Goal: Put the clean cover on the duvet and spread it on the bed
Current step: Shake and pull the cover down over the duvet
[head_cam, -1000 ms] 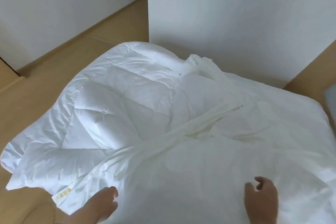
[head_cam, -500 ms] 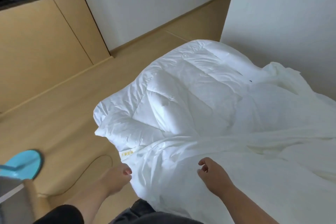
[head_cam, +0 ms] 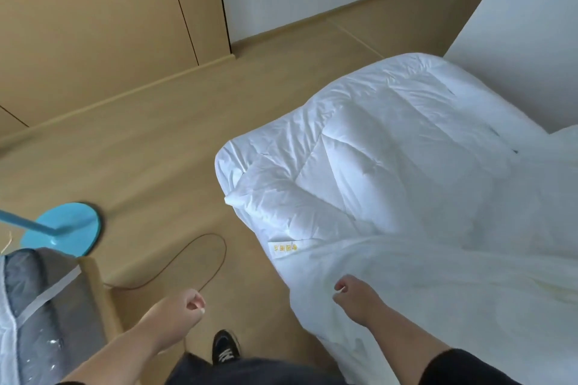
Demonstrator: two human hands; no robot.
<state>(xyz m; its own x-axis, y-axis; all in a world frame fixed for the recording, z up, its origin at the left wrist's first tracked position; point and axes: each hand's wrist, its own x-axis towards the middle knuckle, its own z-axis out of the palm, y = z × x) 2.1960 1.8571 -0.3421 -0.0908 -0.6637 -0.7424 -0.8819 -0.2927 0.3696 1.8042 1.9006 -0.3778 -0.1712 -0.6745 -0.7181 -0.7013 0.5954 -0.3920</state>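
White quilted fabric is filling the right side of the view: this is the duvet, lying on the bed with its near corner hanging over the edge towards the wooden floor. The smoother cover is lying over the nearer part of the duvet, and a small label with yellow print is showing at the line where the 2 are meeting.

Your right hand is resting on the near edge of the cover with the fingers curled; I cannot tell if they are pinching the cloth or only touching it. Your left hand is hanging over the floor, apart from the bed, with the fingers curled in loosely and holding nothing.

On the floor a thin brown cable is making a loop, and a blue round base with a pole is standing at the left. 1 dark shoe is showing below.
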